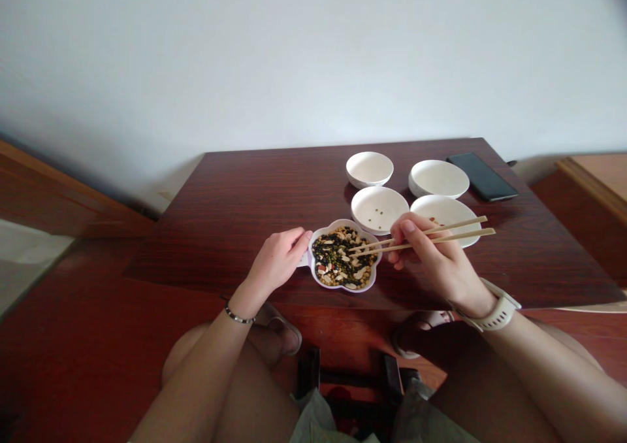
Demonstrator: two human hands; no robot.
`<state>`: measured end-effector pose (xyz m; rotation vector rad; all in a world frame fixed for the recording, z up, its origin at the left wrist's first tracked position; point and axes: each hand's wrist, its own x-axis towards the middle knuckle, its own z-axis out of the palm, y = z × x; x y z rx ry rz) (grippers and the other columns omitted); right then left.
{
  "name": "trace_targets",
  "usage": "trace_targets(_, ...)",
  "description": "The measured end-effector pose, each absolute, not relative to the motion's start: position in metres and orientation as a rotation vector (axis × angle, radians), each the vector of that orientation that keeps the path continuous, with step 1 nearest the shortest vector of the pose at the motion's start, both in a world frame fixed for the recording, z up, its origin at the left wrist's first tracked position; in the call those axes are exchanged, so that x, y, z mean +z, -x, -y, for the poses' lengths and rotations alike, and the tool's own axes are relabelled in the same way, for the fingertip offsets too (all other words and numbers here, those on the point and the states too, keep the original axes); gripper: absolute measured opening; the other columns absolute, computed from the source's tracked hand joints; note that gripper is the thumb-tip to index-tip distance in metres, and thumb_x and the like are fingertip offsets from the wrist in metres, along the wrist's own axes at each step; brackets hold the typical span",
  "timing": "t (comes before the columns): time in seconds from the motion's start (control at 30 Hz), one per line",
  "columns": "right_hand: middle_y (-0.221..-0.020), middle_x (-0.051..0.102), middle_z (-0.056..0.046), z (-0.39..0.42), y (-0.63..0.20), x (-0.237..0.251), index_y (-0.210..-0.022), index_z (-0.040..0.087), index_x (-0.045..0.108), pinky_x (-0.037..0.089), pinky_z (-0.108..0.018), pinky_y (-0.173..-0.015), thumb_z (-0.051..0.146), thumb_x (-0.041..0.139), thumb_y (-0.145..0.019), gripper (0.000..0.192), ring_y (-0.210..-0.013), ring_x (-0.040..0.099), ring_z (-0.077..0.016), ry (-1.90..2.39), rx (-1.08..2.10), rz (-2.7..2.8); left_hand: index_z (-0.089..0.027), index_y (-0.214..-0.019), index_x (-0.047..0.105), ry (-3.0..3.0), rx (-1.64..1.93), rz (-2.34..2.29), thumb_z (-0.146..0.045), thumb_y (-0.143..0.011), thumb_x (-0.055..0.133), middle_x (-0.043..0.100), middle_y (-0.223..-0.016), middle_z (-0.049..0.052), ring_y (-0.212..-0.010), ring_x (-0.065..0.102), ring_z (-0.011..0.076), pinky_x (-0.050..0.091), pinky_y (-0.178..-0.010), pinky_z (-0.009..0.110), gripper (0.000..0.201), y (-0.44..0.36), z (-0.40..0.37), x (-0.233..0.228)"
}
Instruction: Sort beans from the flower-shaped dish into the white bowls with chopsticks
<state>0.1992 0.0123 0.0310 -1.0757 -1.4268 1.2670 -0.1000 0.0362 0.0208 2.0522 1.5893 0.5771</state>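
Observation:
My left hand (279, 257) is closed around the short handle of a flower-shaped dish (353, 289), pale with a light purple rim. Mixed beans and nuts (337, 253) fill it: dark beans, green and yellow ones, peanuts. In my right hand (434, 253) is a pair of chopsticks (441, 231), their tips down among the beans. Just behind the dish, a white bowl (362, 201) has a few small green beans in it. Partly covered by my right hand, another white bowl (443, 204) contains some reddish pieces. Whether the chopsticks pinch a bean is too small to tell.
Two more white bowls, a left one (369, 168) and a right one (439, 178), stand farther back on the dark wooden table (245, 201). A black phone (482, 176) lies to their right. Behind the table rises a pale wall (294, 57).

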Motion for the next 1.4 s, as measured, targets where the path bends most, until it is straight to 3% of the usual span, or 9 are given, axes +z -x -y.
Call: trace_targets(1.4,-0.069,0.067,-0.002,-0.014,-0.197,0.029,-0.085,0.023,0.060,0.053,-0.030,-0.063,0.053,0.052,-0.110,0.040,-0.065,0.063,-0.0163,1.100,1.277,1.408,-0.020,-0.071,0.041,-2.077,0.568,-1.590,-0.042,-0.110,0.046,0.044,-0.063,-0.004,-0.061,0.042,0.0115,0.025,-0.063,0.031,0.046,0.102,-0.037,0.014)
